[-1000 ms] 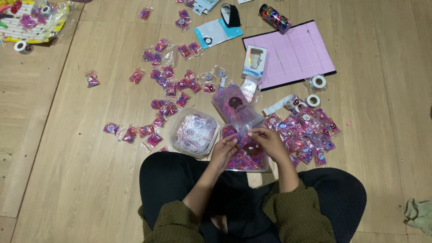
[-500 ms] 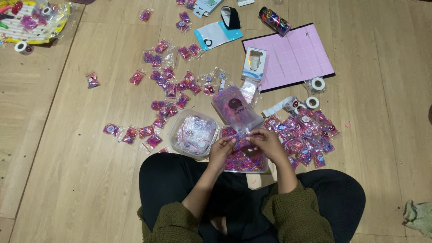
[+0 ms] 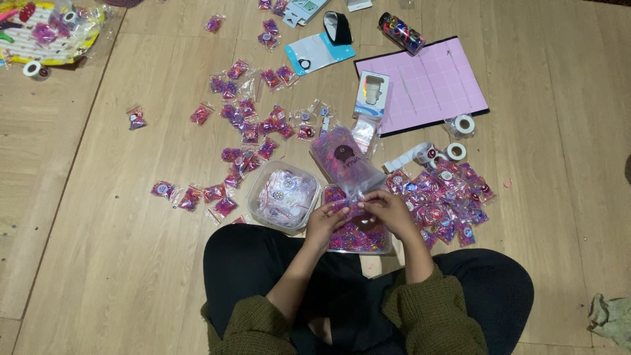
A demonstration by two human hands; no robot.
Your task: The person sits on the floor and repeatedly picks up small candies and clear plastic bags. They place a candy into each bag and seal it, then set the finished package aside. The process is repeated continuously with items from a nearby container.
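I sit cross-legged on a wooden floor. My left hand (image 3: 327, 221) and my right hand (image 3: 388, 209) meet over a clear tub of pink and purple bits (image 3: 359, 236), pinching a small clear packet (image 3: 355, 205) between their fingertips. A second clear tub (image 3: 284, 195) with small round pieces stands just left of my left hand. A large clear bag of purple bits (image 3: 345, 161) lies right above my hands. A heap of filled pink packets (image 3: 447, 200) sits to the right of my right hand.
Several loose pink packets (image 3: 246, 125) are scattered up and to the left. A pink cutting mat (image 3: 427, 85), tape rolls (image 3: 464, 125), a small boxed item (image 3: 372, 94) and a black tube of beads (image 3: 401, 31) lie at the upper right. A crumpled cloth (image 3: 611, 315) lies lower right.
Both hands stay over the tub, fingers working slightly on the small packet. Nothing else has moved.
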